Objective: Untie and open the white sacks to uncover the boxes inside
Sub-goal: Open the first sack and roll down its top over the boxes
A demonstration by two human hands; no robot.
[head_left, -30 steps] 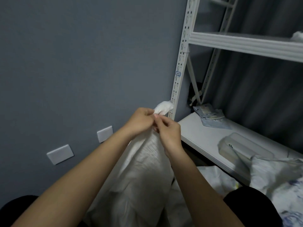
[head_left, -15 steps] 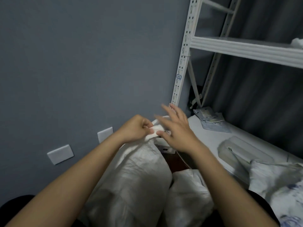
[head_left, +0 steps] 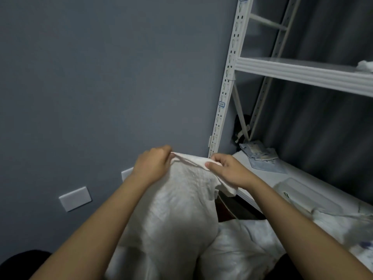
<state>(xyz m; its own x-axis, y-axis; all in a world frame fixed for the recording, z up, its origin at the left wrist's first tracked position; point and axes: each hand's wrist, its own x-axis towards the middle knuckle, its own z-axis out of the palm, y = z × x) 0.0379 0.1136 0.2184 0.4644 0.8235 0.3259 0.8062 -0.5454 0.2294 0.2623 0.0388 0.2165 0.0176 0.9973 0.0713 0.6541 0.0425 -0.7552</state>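
Looking down past my own forearms, I see a second sack [head_left: 238, 257] lying low on my right, just beside the tall white sack [head_left: 177, 215] that stands upright in front of me. My left hand [head_left: 154, 165] pinches the sack's top edge between thumb and curled fingers, and my right hand [head_left: 230, 171] pinches the same edge on the other side, so the mouth is stretched flat between them. No knot shows at the neck, so I judge the tie is off and the mouth is ready to be parted; no box is visible yet. The risk I see is pulling both corners outward along the seam, which only tightens the mouth and keeps it closed. A hard tug could also topple the sack toward the shelf rack [head_left: 224, 93] just behind it, or slip the thin woven fabric out of my pinch. Farther back, papers [head_left: 260, 156] lie on the lower shelf, and a wall plate [head_left: 75, 198] sits on the grey wall.
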